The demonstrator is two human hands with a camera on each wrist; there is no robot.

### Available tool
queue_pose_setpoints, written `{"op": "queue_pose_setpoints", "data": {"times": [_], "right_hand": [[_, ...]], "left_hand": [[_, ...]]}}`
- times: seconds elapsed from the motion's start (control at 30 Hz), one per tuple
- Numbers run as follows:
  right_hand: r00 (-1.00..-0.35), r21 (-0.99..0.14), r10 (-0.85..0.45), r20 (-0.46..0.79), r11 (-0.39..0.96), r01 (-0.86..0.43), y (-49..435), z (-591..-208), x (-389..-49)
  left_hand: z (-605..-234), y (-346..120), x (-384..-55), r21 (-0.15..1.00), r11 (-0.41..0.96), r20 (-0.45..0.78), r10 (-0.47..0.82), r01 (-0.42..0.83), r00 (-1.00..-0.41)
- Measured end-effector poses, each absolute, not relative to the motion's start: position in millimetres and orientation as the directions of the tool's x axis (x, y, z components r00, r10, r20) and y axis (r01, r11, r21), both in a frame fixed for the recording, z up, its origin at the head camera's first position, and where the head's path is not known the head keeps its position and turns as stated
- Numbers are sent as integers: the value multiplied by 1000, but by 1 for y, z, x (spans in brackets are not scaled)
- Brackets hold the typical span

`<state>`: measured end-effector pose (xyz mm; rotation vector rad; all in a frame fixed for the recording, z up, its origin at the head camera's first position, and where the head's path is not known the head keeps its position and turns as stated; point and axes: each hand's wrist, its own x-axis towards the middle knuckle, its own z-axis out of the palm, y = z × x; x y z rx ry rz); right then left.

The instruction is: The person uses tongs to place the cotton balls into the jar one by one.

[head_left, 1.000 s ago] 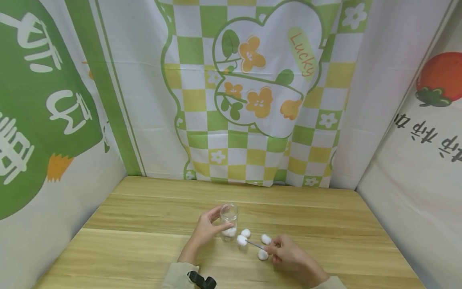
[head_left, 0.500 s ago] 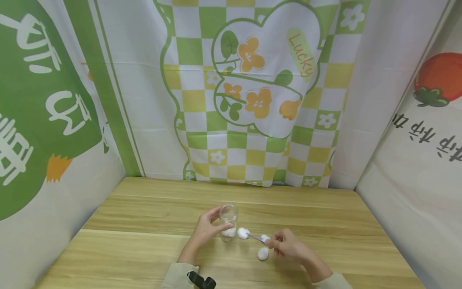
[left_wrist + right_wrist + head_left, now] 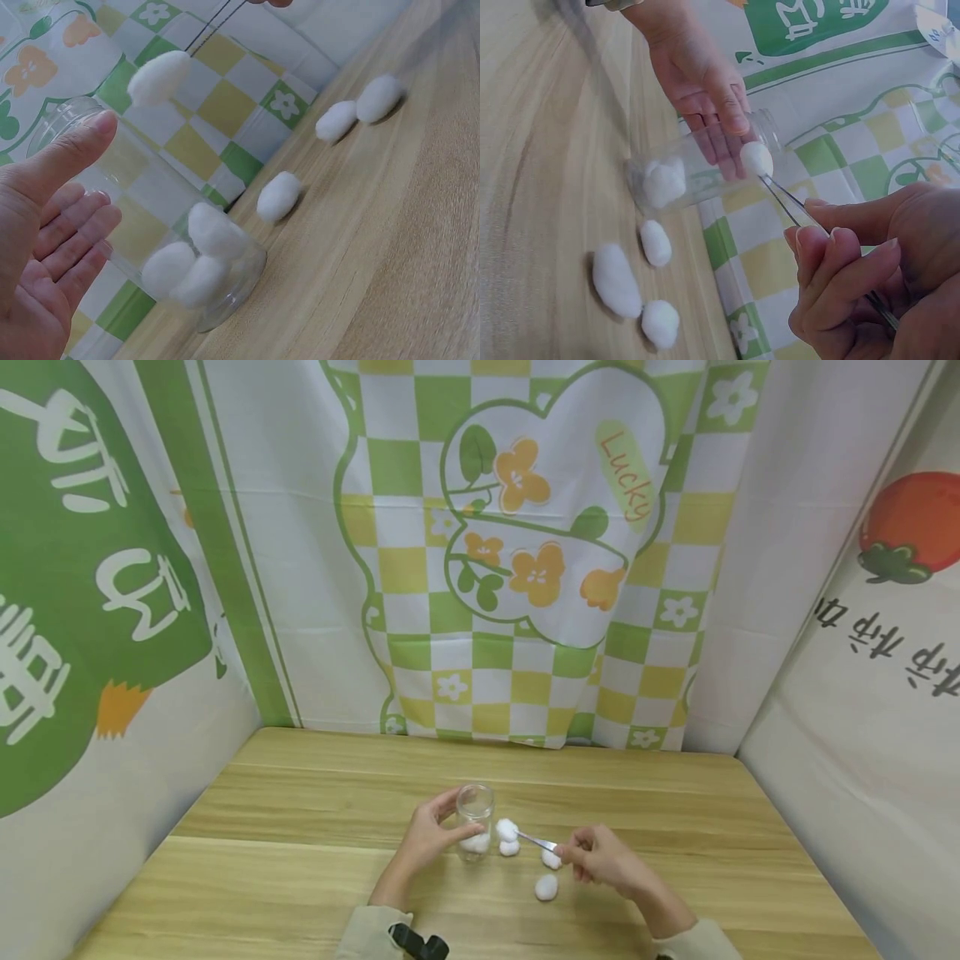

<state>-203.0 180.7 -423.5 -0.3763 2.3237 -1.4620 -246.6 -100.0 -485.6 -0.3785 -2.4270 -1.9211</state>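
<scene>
My left hand (image 3: 431, 835) holds a clear glass jar (image 3: 476, 810) upright on the table, thumb on one side and fingers on the other. Several white cotton balls (image 3: 196, 266) lie at the bottom of the jar. With my right hand (image 3: 602, 860) I grip metal tweezers (image 3: 537, 841). Their tips pinch a cotton ball (image 3: 757, 159), raised off the table close to the jar and, in the right wrist view, near its mouth. Three loose cotton balls lie on the table: one near the jar (image 3: 279, 196), one by my right hand (image 3: 551, 858), one nearer me (image 3: 547, 887).
A wood-grain table (image 3: 300, 810) carries everything. Behind it hangs a green, yellow and white checked curtain (image 3: 480, 685), and printed cloth panels stand at both sides. A black strap device (image 3: 420, 942) sits on the left wrist.
My right hand has moved up and away from me, lifting the pinched cotton ball from the table beside the jar. My left hand and the jar have stayed in place.
</scene>
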Motion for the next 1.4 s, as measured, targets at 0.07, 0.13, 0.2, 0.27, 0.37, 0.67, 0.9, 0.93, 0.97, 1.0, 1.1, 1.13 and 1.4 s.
{"op": "queue_pose_setpoints", "data": {"times": [0.07, 0.13, 0.2, 0.27, 0.37, 0.67, 0.9, 0.93, 0.97, 1.0, 1.1, 1.13, 1.4], "right_hand": [[-901, -902, -401, -166, 431, -25, 181, -422, -204], [-903, -902, -399, -162, 431, -29, 181, -420, -205], [-904, -903, -399, -156, 429, -33, 182, -419, -206], [-903, -903, -400, -154, 427, -35, 182, -417, -206], [-903, -905, -401, -152, 424, -36, 181, -415, -207], [-899, -906, -414, -141, 419, -51, 180, -408, -209], [-906, -903, -404, -130, 426, -60, 177, -403, -212], [-906, -902, -402, -128, 427, -63, 176, -402, -212], [-907, -901, -401, -125, 428, -65, 175, -401, -213], [-909, -901, -398, -126, 429, -63, 174, -401, -213], [-913, -899, -387, -127, 433, -59, 171, -398, -214], [-914, -899, -385, -127, 435, -59, 170, -397, -215], [-913, -904, -391, -117, 423, -65, 164, -394, -218]], "left_hand": [[-485, -100, -246, 954, 214, 172, 175, 208, -969], [-485, -100, -246, 954, 214, 175, 176, 211, -969], [-485, -100, -246, 954, 214, 174, 174, 210, -969], [-485, -100, -246, 955, 212, 175, 171, 209, -970], [-486, -100, -247, 956, 209, 173, 170, 207, -970], [-487, -100, -247, 957, 204, 171, 177, 206, -969], [-486, -100, -247, 958, 200, 172, 174, 206, -970], [-486, -100, -247, 957, 200, 175, 173, 209, -969], [-486, -100, -246, 958, 199, 176, 171, 209, -969], [-485, -100, -246, 958, 197, 177, 169, 209, -970], [-485, -99, -246, 959, 194, 175, 168, 207, -970], [-485, -99, -246, 959, 193, 175, 168, 206, -970], [-485, -100, -247, 955, 213, 168, 180, 205, -969]]}}
